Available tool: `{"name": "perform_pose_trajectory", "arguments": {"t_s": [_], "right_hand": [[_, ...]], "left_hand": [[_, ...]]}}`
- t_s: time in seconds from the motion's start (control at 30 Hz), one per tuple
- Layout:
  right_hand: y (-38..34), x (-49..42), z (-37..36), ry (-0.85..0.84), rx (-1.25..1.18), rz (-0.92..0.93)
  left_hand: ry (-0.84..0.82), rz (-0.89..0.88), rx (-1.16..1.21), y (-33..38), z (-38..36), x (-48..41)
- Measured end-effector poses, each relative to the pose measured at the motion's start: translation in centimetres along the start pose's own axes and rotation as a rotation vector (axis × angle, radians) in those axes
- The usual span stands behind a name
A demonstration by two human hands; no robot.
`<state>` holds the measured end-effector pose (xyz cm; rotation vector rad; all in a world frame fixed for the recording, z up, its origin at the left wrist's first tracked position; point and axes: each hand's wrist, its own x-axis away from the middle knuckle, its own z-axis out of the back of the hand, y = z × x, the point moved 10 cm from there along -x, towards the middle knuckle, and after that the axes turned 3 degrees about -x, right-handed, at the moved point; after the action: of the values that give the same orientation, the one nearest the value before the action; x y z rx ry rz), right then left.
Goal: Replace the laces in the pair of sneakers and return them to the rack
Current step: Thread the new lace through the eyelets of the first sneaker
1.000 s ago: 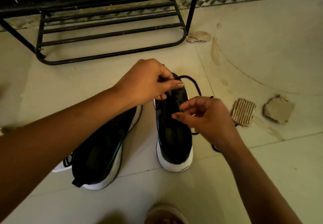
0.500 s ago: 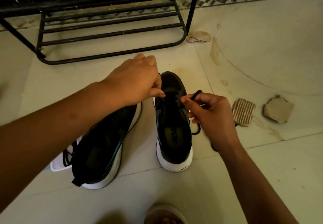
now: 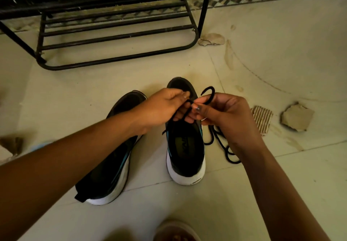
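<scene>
Lace (image 3: pixel 208 88), black and round, is what I am working. A loop of it stands up out of my right hand (image 3: pixel 225 113), a strand passes through the fingers of my left hand (image 3: pixel 163 107), and the slack lies in loose coils on the floor (image 3: pixel 281 184) just beside the right sneaker (image 3: pixel 185 158). Both hands are clamped on it, the left pinching the strand and the right curled round the loop. They meet over the front half of that sneaker, which stands upright with its toe toward the rack (image 3: pixel 116 39). The left sneaker (image 3: pixel 112 165) lies just beside it, partly under my left forearm, and no lace shows on it. I judge that I am threading or tensioning at the lower eyelets, though my hands hide the eyelets, so I cannot tell how many rows are done. To do this well I would pinch close to the tip and feed it straight through the hole. Then I would draw both ends to even length before crossing to the next row, because a twist left in now would likely carry all the way up. The coils on the floor could snag or knot as I pull, so I would draw slowly and shake them loose. The cardboard scrap (image 3: pixel 262 117) lies near those coils, and I would keep the lace off it.
</scene>
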<state>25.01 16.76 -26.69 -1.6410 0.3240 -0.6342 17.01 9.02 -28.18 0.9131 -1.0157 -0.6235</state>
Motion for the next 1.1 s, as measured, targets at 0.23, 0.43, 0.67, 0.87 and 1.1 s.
{"name": "perform_pose_trajectory", "arguments": {"t_s": [0.23, 0.43, 0.67, 0.87, 1.1], "right_hand": [[3.0, -1.0, 1.0, 0.104, -0.087, -0.143], [3.1, -0.9, 0.6, 0.080, -0.106, -0.146], [2.8, -1.0, 1.1, 0.105, -0.106, -0.102], [3.7, -0.6, 1.9, 0.153, -0.067, -0.151], [5.6, 0.9, 4.6, 0.252, -0.065, -0.274]], "left_hand": [[-0.095, -0.125, -0.354, 1.2, 0.4, 0.4], [0.127, -0.181, -0.328, 1.5, 1.0, -0.1], [0.085, -0.287, -0.567, 3.2, 1.4, 0.4], [0.091, -0.305, -1.006, 3.5, 5.0, 0.8], [0.042, 0.044, -1.198, -1.9, 8.9, 0.2]]}}
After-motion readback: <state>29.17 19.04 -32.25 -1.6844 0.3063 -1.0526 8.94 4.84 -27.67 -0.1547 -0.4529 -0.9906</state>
